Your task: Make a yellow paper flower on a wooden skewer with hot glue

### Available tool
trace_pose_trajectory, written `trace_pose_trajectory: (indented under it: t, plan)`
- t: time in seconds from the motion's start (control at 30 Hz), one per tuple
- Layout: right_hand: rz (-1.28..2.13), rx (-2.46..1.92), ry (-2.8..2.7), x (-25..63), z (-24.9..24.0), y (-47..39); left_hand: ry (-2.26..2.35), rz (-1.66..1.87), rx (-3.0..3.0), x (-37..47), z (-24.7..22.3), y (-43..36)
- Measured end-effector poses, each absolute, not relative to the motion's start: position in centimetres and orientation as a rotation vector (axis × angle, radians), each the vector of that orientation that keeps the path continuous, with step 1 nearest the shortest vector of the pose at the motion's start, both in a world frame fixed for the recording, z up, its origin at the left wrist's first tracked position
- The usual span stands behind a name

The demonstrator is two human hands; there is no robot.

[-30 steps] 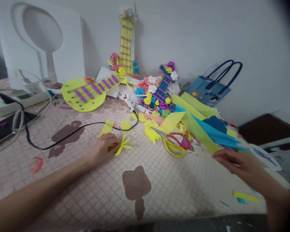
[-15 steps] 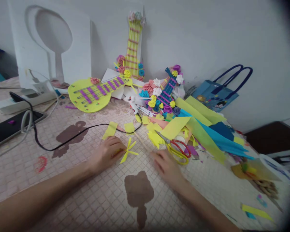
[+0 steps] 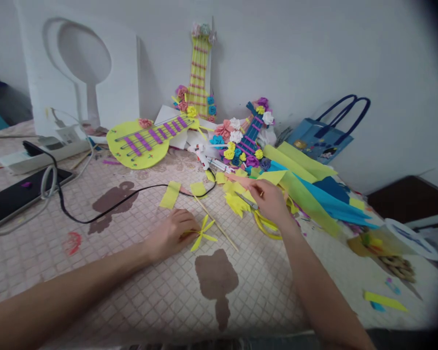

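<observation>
Nearest on the patterned tablecloth is a brown patch. Just beyond it, the person's left hand rests low on the cloth, thumb and fingers pinched on a yellow paper flower whose thin petals spread toward the right hand's side. A thin wooden stick lies slantwise just beside the flower. The right hand is over the scissors, hiding part of their handles; its fingers are curled, but whether they grip anything cannot be told. Yellow paper scraps lie by the scissors' blades, and a blue paper strip stretches off to the right. Farther back, a black cord runs to a white glue gun, beyond which are a yellow paper guitar lying flat and a blue one among paper roses. Behind stand a blue bag and a white board.
</observation>
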State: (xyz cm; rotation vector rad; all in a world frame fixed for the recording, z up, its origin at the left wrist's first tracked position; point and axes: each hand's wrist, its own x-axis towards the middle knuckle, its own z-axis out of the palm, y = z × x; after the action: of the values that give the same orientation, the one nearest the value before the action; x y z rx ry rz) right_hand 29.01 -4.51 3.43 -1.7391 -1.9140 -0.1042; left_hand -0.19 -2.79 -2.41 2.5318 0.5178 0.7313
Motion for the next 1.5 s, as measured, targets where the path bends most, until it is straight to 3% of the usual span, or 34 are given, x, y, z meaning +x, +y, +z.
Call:
trace_pose_trajectory:
  t: [0.33, 0.63, 0.97, 1.5]
  plan:
    - [0.118, -2.177, -1.986, 34.2, 1.1, -6.7, 0.495, 0.733, 2.505, 0.1, -2.5, -3.0]
    - [-0.021, -1.894, -1.964, 30.9, -0.3, -5.6, 0.534, 0.771, 2.504, 0.3, -2.3, -3.0]
    - [-0.191, -1.874, -1.958, 28.8, -2.7, -4.1, 0.518, 0.723, 2.477, 0.2, -2.5, -2.9]
    - [-0.012, -1.868, -2.074, 27.4, -1.9, -5.2, 0.513, 0.698, 2.464, 0.1, -2.7, -3.0]
